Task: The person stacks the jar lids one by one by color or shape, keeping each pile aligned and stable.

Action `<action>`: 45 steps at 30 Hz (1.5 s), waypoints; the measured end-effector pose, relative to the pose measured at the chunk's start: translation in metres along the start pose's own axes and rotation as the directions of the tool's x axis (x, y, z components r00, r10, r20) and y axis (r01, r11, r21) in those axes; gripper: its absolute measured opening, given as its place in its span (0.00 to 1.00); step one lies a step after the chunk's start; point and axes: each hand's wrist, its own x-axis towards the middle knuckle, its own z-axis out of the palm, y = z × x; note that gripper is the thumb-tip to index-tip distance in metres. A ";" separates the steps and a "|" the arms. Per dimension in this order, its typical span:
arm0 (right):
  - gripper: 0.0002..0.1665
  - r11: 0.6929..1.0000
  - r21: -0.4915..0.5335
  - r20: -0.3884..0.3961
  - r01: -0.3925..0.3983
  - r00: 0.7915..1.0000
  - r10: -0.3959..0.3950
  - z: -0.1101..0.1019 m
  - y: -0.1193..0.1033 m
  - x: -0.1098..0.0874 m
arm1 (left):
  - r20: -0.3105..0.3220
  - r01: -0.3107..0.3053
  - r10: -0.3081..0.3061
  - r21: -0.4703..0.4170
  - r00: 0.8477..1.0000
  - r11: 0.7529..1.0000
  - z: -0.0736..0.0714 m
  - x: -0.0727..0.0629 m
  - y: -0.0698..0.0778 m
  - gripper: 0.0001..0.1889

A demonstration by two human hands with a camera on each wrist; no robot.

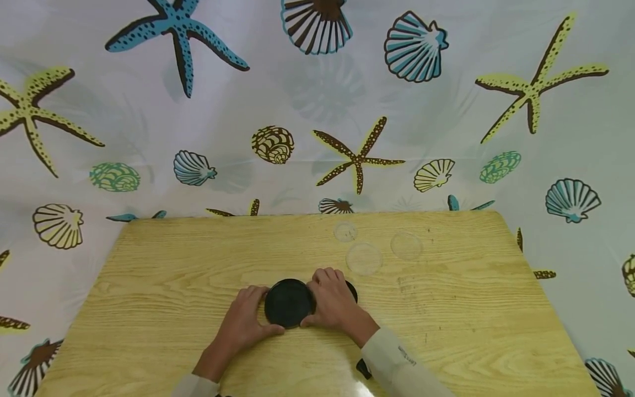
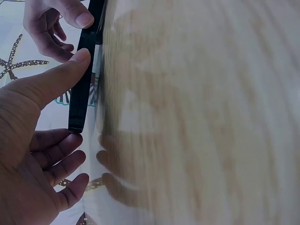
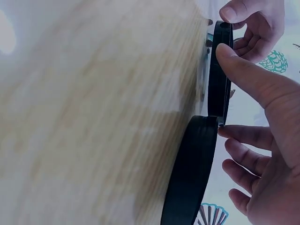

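A round, shallow black disc (image 1: 289, 303) with a thin rim is held between both hands, a little above the wooden table. On its left edge, the thumb and fingers of my left hand (image 1: 245, 320) grip the rim. My right hand (image 1: 331, 300) pinches the opposite edge between thumb and fingertips. From the left wrist, the disc (image 2: 80, 101) appears edge-on, with the thumb on its near side. A second, thicker black round piece (image 3: 190, 173) stands on the table beside the held disc in the right wrist view; in the head view my right hand mostly hides it.
Three clear round discs lie toward the back: a small one (image 1: 345, 231), a larger one (image 1: 364, 259) and another (image 1: 406, 246) to the right. A small black object (image 1: 364, 369) pokes out beside the right sleeve. Behind the wooden table (image 1: 173, 253) hangs a shell-and-starfish cloth (image 1: 228, 127).
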 end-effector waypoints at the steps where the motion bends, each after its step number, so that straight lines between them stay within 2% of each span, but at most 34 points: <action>1: 0.45 1.000 0.001 0.001 0.001 1.000 -0.001 0.000 0.000 0.000 | 0.000 -0.001 0.001 -0.004 1.000 1.000 0.000 0.000 0.000 0.44; 14: 0.45 1.000 -0.015 0.017 0.011 1.000 -0.010 0.002 -0.002 0.000 | 0.012 0.017 -0.017 -0.012 1.000 1.000 0.000 -0.002 0.001 0.44; 30: 0.44 1.000 -0.010 0.023 0.002 1.000 -0.001 0.001 -0.005 0.000 | -0.002 0.006 -0.006 -0.004 1.000 1.000 0.003 -0.003 -0.002 0.43; 45: 0.44 1.000 0.008 0.030 -0.008 1.000 0.007 0.004 -0.004 0.000 | 0.015 0.012 -0.012 -0.008 1.000 1.000 0.001 -0.004 -0.002 0.43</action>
